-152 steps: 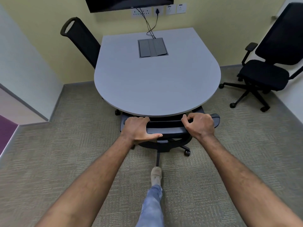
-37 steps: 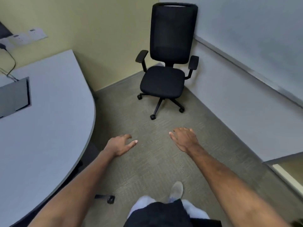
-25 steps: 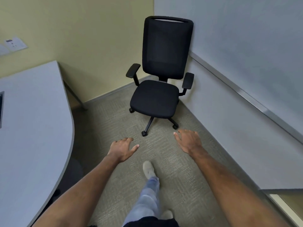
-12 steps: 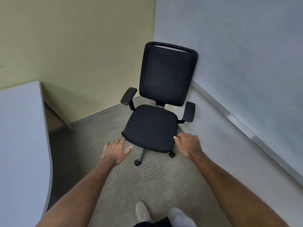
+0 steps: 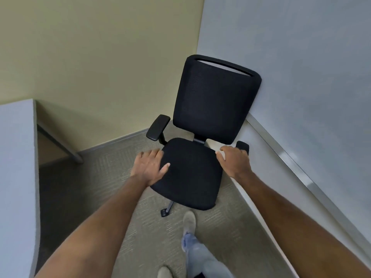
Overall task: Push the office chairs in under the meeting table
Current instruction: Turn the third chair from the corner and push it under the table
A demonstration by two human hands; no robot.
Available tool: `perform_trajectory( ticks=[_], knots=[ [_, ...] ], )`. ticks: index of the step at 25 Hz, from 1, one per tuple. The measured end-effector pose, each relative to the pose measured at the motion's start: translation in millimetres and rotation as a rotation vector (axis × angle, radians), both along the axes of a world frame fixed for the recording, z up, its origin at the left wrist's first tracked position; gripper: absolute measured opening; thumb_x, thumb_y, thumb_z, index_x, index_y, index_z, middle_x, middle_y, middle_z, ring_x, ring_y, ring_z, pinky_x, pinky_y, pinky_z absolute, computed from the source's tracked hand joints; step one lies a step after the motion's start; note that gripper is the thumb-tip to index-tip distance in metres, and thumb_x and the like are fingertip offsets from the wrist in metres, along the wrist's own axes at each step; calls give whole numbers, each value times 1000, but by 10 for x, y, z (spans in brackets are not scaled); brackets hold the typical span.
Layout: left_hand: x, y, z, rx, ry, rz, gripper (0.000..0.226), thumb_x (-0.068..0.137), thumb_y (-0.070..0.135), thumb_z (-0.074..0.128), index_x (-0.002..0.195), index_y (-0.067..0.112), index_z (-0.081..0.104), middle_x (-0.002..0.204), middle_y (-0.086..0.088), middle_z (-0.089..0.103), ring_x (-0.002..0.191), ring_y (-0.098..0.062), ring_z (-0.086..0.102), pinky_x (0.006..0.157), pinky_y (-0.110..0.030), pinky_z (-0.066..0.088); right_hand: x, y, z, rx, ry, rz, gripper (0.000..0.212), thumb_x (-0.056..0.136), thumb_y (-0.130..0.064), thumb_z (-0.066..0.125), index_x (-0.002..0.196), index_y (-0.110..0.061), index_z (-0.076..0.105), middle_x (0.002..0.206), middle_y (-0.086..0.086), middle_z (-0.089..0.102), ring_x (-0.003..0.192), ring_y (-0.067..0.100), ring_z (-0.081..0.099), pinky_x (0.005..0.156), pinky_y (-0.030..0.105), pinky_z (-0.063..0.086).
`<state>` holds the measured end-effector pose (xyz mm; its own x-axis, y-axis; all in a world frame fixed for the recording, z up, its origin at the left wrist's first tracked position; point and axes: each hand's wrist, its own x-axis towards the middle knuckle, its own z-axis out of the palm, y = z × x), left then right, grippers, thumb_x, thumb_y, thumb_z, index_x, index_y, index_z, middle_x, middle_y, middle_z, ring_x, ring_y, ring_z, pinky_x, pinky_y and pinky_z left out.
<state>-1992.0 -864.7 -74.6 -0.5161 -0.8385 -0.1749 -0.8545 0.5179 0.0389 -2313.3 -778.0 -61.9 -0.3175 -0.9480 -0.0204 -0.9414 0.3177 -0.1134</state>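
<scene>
A black office chair (image 5: 192,173) stands in the room's corner, facing me, its mesh back against the grey wall. My left hand (image 5: 149,167) hovers over the seat's left edge with fingers spread, below the left armrest (image 5: 158,127). My right hand (image 5: 233,161) is at the seat's right side with fingers curled, covering most of the right armrest (image 5: 243,146); I cannot tell whether it touches it. The grey meeting table (image 5: 17,187) runs along the left edge of the view, well apart from the chair.
A yellow wall is ahead and a grey wall (image 5: 301,77) with a metal rail (image 5: 291,161) is on the right. A table leg (image 5: 60,145) slants to the carpet on the left. My feet (image 5: 188,221) are on the carpet just before the chair's base.
I have walked from the pushed-in chair at the table to the corner chair. Over the last second both hands went forward from the carpet to the sides of the seat.
</scene>
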Motion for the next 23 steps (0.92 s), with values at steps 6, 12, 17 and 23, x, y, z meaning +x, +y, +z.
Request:
perform_trajectory(
  ticks=[6,12,17,23],
  knots=[
    [-920,-957,118,-41,18,-33,70,104,62,32,155,15,42,167,-10,36,150,-29,37,120,-54,31,-688,-1046,114,-94,6,-42,42,107,-45,46,126,-15,68,119,7,74,108,33,68,97,47,46],
    [-1803,-1977,181,-57,52,-44,76,103,63,28,160,14,33,171,-10,28,155,-29,30,123,-56,27,-1410,-2157,281,-161,-59,-65,45,107,-45,49,140,-15,58,144,7,63,129,32,60,108,52,45],
    [-2500,-2788,286,-123,123,-51,76,102,63,32,160,14,34,171,-9,28,154,-29,31,121,-55,28,-1961,-2922,336,-299,-50,-92,54,104,-43,55,147,-11,51,155,11,52,143,34,47,112,57,42],
    [-3138,-3455,318,-107,196,-46,86,98,69,26,166,17,20,175,-6,16,158,-29,19,126,-58,21,-2458,-3477,202,-294,-60,-111,70,100,-50,60,155,-10,43,167,14,37,157,35,28,125,54,25]
  ],
)
